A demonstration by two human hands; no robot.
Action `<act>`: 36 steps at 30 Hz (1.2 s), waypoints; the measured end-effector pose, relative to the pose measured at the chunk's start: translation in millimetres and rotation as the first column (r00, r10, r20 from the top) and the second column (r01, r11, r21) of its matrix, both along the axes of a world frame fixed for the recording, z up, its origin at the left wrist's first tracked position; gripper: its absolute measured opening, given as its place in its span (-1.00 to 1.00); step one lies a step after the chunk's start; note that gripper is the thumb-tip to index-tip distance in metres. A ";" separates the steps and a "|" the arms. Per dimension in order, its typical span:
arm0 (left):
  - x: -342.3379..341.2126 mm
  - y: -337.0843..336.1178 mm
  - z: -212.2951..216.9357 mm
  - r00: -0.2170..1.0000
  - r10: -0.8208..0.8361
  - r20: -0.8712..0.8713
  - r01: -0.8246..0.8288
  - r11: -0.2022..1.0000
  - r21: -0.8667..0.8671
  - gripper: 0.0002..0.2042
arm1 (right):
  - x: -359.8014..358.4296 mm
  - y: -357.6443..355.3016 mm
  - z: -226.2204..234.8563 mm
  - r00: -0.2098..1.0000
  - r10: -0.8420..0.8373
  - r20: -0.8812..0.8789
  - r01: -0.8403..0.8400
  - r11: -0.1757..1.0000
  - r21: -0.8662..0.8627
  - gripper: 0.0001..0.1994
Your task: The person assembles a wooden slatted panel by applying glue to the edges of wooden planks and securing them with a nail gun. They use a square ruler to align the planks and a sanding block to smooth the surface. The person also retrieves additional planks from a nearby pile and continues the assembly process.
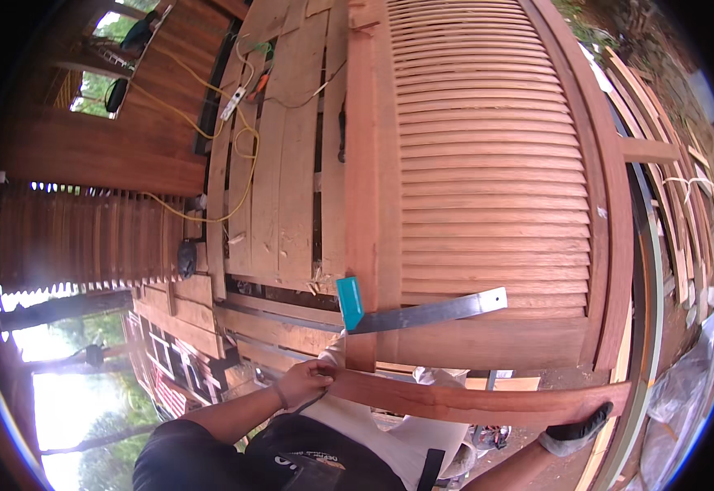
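Observation:
A reddish wooden board [463,403] lies crosswise in front of my body. My left hand [304,385] is closed on its left end, thumb and fingers pinching the wood. Near its right end my right hand [579,429], in a dark glove with a grey cuff, grips the lower edge; part of those fingers is hidden. Just beyond the board is a large louvered wooden panel [492,334] with many thin slats. A try square [431,313] with a teal handle and steel blade rests across the panel's near left corner.
Wide planks [279,188] form a work surface on the left, with a yellow cord [252,176] and a white power strip [231,104]. Loose boards [660,164] are stacked at the right, near plastic sheeting [684,393]. Another person [139,33] is at the far left.

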State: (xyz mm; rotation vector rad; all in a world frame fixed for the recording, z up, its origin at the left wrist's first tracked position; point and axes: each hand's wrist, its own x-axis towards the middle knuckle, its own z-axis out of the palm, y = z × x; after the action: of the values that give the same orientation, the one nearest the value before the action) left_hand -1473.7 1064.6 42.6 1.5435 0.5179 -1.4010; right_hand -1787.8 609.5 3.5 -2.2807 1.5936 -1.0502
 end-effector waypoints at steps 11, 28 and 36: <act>69.1 87.7 -37.9 0.830 -0.556 0.050 0.508 0.716 -0.479 -0.75 | 330.8 235.2 109.6 0.604 -0.129 0.786 -0.700 0.385 0.601 -0.52; 277.2 -71.8 -473.2 0.645 -0.560 0.520 0.324 0.817 0.478 -0.12 | 372.0 381.7 -72.2 0.927 0.260 0.269 -0.324 0.198 0.925 -0.73; 292.1 -15.5 -434.0 0.732 -0.240 0.638 0.196 0.970 0.141 -0.60 | 360.1 385.3 -120.8 0.921 0.332 0.201 -0.305 0.296 0.905 -0.64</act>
State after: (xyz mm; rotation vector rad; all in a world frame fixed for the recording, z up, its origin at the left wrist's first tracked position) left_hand -1181.6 1049.1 -391.4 2.0629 -0.0594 -0.9064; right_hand -1427.7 994.8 -117.3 -1.5996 1.1242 0.0981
